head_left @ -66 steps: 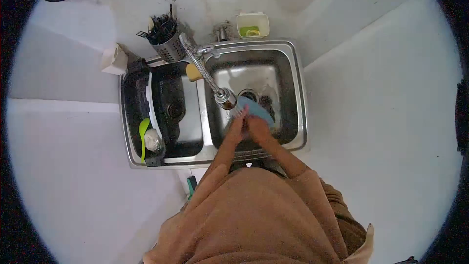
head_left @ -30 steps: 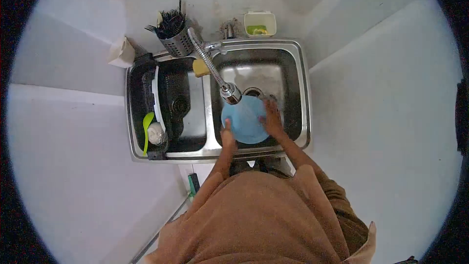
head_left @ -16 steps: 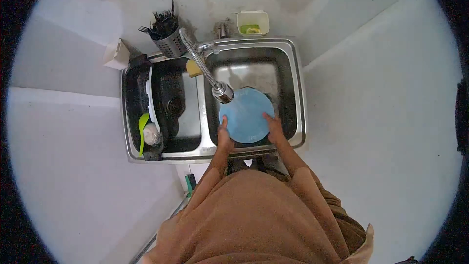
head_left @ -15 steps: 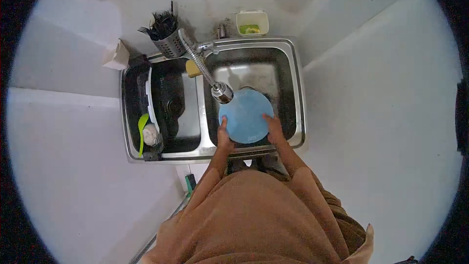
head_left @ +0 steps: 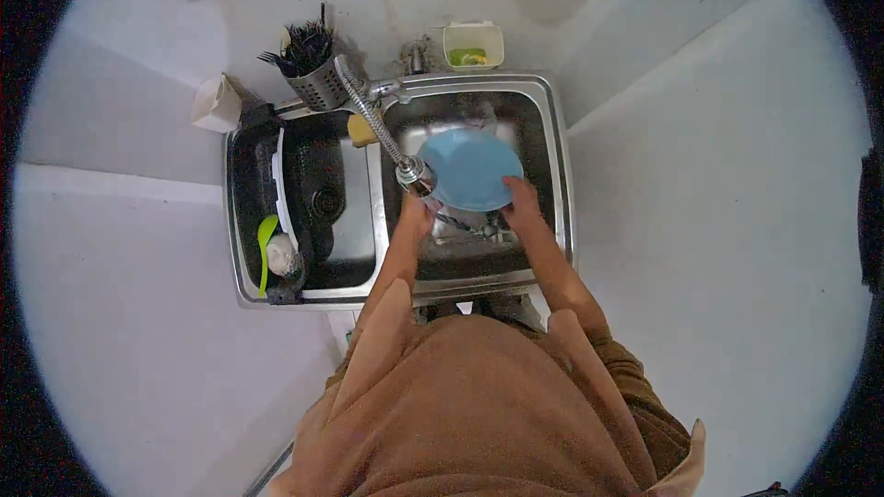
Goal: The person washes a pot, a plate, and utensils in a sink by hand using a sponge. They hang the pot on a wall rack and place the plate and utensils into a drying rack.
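Two steel basins are making up the sink (head_left: 564, 175) in front of you, and you are working over the right one. The left basin is holding a dark rack (head_left: 313, 186) with a green spoon (head_left: 265, 237).

The blue plate (head_left: 470, 168) is hanging over the right basin, tipped up toward the back wall and touching or just beside the faucet's spray head (head_left: 414, 175). Your right hand (head_left: 522, 205) is pinching its near right edge, fingers curled onto the rim. Your left hand (head_left: 414, 218) is reaching the near left edge right under the spray head. I cannot tell whether its fingers are closing on the rim, because they are too small to make out.

The plate is looking stiff, thin and fairly light, and it is likely wet and slick. Opposite points on the rim are looking like the surest places to hold it, and a knock on the steel could chip it.

Behind the sink, a cutlery holder (head_left: 313, 78) and a small white tub (head_left: 473, 44) are standing on the counter. No brand, label or writing is showing clearly enough to read.
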A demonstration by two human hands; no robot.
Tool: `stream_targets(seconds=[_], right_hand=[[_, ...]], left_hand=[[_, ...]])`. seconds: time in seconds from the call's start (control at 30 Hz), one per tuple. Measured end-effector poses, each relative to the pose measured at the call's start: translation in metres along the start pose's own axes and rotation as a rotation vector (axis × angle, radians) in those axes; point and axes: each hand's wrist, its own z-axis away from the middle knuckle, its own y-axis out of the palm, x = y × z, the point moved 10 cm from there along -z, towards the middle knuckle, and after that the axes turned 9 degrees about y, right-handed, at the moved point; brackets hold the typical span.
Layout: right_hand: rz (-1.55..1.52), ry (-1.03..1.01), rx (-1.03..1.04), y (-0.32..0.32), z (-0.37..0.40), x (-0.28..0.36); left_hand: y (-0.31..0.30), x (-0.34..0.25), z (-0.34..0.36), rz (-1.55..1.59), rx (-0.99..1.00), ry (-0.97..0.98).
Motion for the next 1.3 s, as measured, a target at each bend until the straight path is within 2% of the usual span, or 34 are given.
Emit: stream_targets(seconds=[0.1, 0.17, 0.23, 0.27, 0.37, 0.47, 0.53, 0.57, 0.67, 0.77, 0.8, 0.83, 0.87, 0.93, 0.97, 1.03, 1.07, 1.1, 1.13, 1.17, 1.23, 1.27, 1.3], right_hand=[[0.011, -0.023, -0.074, -0.018, 0.002, -0.018], [0.033, -0.035, -0.103, -0.034, 0.005, -0.036], [-0.046, -0.129, 0.071, -0.028, 0.013, -0.044], [-0.047, -0.128, 0.07, -0.033, 0.012, -0.05], [0.027, -0.057, 0.025, -0.047, 0.012, -0.073], [0.066, -0.131, -0.072, -0.05, 0.032, -0.067], [0.125, -0.007, -0.057, -0.045, 0.043, -0.072], [0.125, -0.007, -0.057, -0.05, 0.031, -0.077], [0.124, 0.002, -0.045, -0.056, -0.008, -0.085], [0.169, -0.052, 0.038, -0.01, -0.026, -0.046], [0.414, -0.118, 0.022, 0.004, -0.04, -0.032], [0.66, -0.185, 0.003, 0.022, -0.04, -0.02], [0.659, -0.185, 0.003, 0.031, -0.036, -0.015], [0.356, -0.094, 0.138, 0.069, 0.004, 0.001], [0.355, -0.096, 0.14, 0.058, -0.014, -0.008], [0.605, -0.391, 0.306, 0.048, -0.05, -0.02], [0.606, -0.392, 0.308, 0.051, -0.031, -0.019], [0.621, -0.298, 0.146, 0.043, -0.002, -0.016], [0.632, -0.203, -0.018, 0.029, 0.017, -0.017], [0.635, -0.204, -0.019, 0.017, 0.01, -0.027], [0.96, -0.588, -0.059, 0.015, 0.007, -0.019], [0.962, -0.588, -0.058, 0.013, 0.006, -0.019], [1.164, -0.574, -0.114, 0.029, 0.024, -0.011]], left_hand=[[-0.001, 0.001, 0.019, -0.11, 0.004, -0.043], [-0.02, 0.018, 0.032, -0.001, -0.076, -0.119], [-0.023, 0.016, 0.053, -0.062, -0.092, -0.13], [-0.025, 0.015, 0.064, -0.123, -0.108, -0.141], [-0.057, 0.047, 0.07, -0.127, -0.078, -0.251], [-0.071, 0.055, 0.084, -0.127, -0.127, -0.217], [-0.085, 0.069, 0.082, -0.12, -0.115, -0.265], [-0.091, 0.077, 0.08, -0.114, -0.103, -0.312], [-0.101, 0.064, 0.061, -0.221, -0.126, -0.249], [-0.043, 0.005, 0.061, -0.104, -0.226, -0.164], [-0.048, 0.001, 0.05, -0.106, -0.225, -0.163], [-0.046, -0.004, 0.036, -0.087, -0.081, -0.161], [-0.04, -0.005, 0.025, -0.067, 0.064, -0.157], [-0.038, -0.006, 0.022, -0.005, 0.025, -0.156], [-0.037, -0.007, 0.025, -0.005, -0.005, -0.111], [-0.035, -0.004, 0.036, -0.002, -0.034, -0.067], [-0.047, 0.007, 0.046, -0.032, -0.135, -0.12], [-0.059, 0.016, 0.057, -0.06, -0.237, -0.173], [-0.066, 0.026, 0.062, -0.058, -0.236, -0.173], [-0.076, 0.043, 0.063, -0.073, -0.193, -0.19], [-0.083, 0.066, 0.066, -0.103, -0.106, -0.223], [-0.085, 0.071, 0.07, -0.101, -0.108, -0.222], [-0.086, 0.07, 0.08, -0.204, -0.164, -0.248]])
